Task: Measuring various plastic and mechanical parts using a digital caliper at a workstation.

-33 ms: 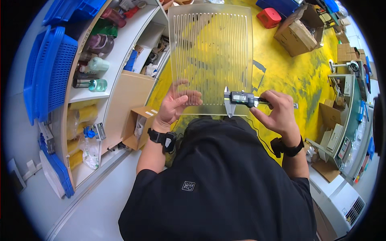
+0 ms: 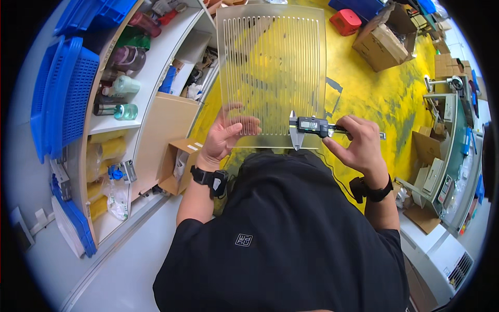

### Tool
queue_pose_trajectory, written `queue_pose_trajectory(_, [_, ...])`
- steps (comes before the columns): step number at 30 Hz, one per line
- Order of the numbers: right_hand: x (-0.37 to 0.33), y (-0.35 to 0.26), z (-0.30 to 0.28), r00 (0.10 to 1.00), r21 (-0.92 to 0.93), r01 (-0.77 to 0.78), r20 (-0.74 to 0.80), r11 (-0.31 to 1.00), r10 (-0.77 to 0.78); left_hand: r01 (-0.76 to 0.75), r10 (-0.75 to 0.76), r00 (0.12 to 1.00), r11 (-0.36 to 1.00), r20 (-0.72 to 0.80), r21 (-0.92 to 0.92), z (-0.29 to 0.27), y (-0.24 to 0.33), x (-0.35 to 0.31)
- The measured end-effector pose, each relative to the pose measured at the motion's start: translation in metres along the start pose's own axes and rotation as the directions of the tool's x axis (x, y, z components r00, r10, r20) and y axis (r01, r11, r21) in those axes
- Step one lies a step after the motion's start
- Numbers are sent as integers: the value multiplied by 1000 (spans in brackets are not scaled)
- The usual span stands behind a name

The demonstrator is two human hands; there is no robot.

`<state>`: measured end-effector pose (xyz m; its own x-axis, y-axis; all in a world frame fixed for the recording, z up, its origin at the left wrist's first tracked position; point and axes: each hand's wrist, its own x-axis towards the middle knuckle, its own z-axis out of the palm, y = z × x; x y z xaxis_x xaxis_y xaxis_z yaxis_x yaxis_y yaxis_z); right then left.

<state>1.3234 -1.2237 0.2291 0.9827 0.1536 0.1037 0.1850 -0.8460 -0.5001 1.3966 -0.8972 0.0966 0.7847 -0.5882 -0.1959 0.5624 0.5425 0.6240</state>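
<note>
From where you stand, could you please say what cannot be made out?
Head view:
Digital caliper: display digits too small; beam partly hidden by right hand.
Left hand: fingertip contact unclear through the grooved translucent panel.
Upper-left blue plastic tray: cut off by the top edge.

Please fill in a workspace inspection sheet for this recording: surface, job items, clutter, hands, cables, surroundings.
Surface: yellow floor, dark patches
Job's things: clear grooved panel; digital caliper, jaws overlapping the panel's lower right, contact unclear
Clutter: open cardboard box, red stool
Hands: left hand grips the panel; right hand holds the caliper
Cables: dark cable beside the lap
Surroundings: blue baskets, shelving with bottles
</note>
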Motion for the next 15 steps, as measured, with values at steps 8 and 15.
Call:
queue_pose_trajectory(8, [-31,15,-24,995,-115,-19,-99,993,8,-46,34,992,994,121,102,37,-16,19])
queue_pose_trajectory(15, [-48,32,-36,991,-112,-76,-114,991,63,-87,62,990,976,129,200,57,-33,35])
